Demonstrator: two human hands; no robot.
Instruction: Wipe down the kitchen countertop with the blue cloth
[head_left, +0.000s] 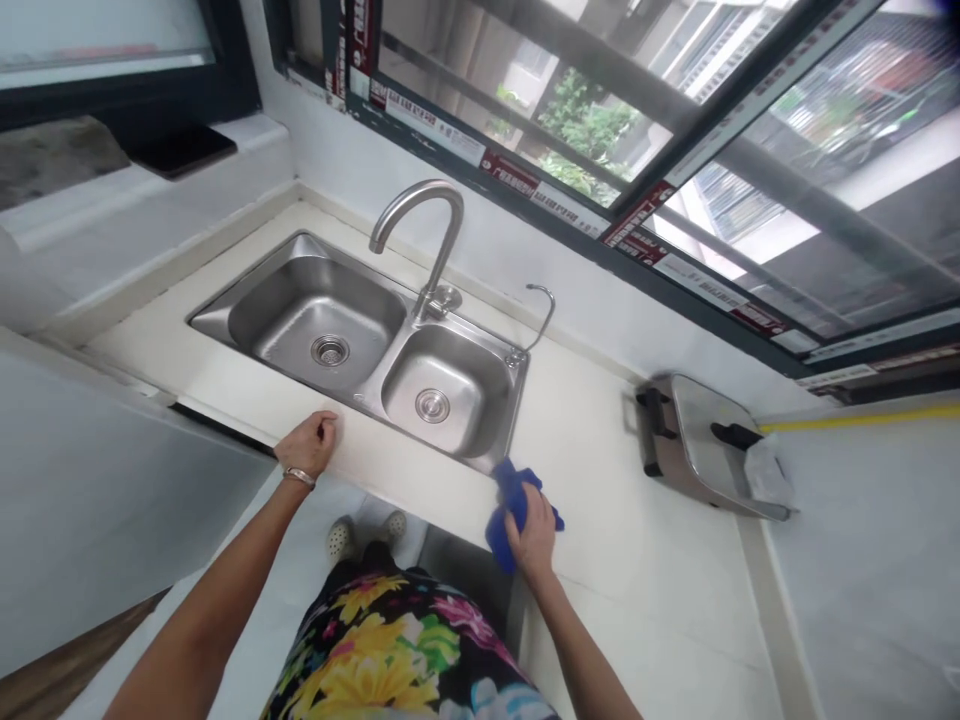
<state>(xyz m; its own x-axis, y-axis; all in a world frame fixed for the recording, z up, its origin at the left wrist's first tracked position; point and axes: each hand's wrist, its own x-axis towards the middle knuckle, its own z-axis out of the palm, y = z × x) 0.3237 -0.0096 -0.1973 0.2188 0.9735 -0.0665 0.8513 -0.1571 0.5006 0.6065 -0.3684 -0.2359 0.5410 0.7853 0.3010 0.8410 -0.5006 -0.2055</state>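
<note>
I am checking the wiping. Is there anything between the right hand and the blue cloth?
No. The right hand lies directly on the blue cloth, pressing it on the counter by the sink corner. Nothing visible is between them.

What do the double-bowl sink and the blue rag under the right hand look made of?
Double-bowl sink: likely stainless steel with a brushed finish, grey with soft reflections. Blue rag: soft cloth, perhaps microfibre, matte and bunched under the right hand.

Floral dress (390,640), wrist bangle (300,477), pale shoes (341,540)
</note>
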